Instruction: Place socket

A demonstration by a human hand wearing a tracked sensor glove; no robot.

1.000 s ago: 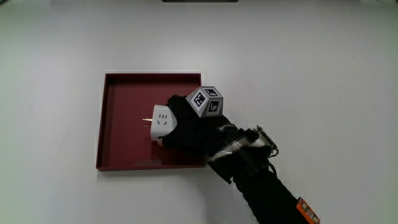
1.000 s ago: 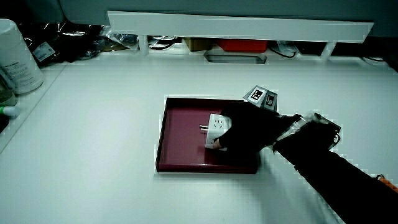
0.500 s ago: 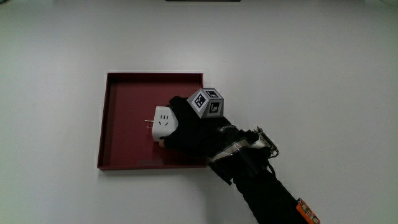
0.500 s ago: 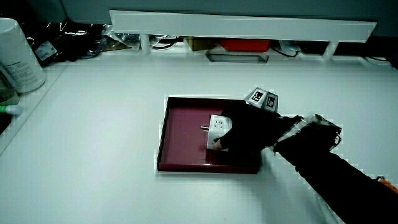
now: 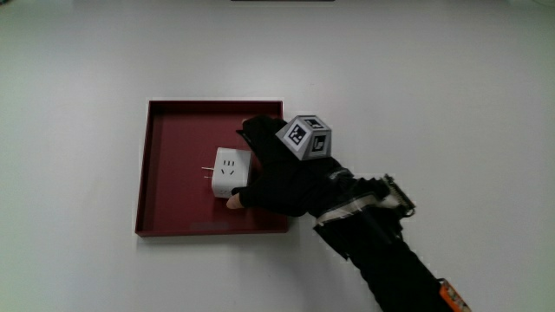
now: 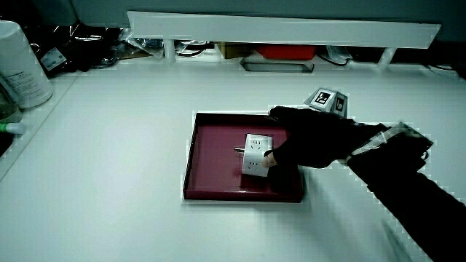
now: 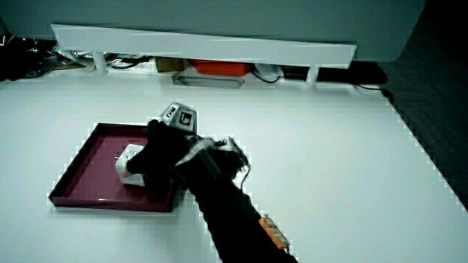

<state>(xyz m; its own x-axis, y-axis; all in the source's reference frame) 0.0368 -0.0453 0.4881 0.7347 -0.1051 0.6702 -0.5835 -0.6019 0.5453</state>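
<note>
In the red tray (image 5: 165, 165) the socket (image 5: 231, 171) sits flat on the floor, sockets facing up, pins pointing away from the hand (image 5: 282, 173). The hand lies just beside it, over the tray's edge: thumb tip touching the socket's near corner, fingers stretched along its other side, loose rather than clamped. In a side view the socket (image 6: 255, 153) looks fully down on the tray, so I'd judge it's placed and the grip is letting go. The flat pose keeps it stable. The tray stands on the white tabletop (image 5: 434, 95).
</note>
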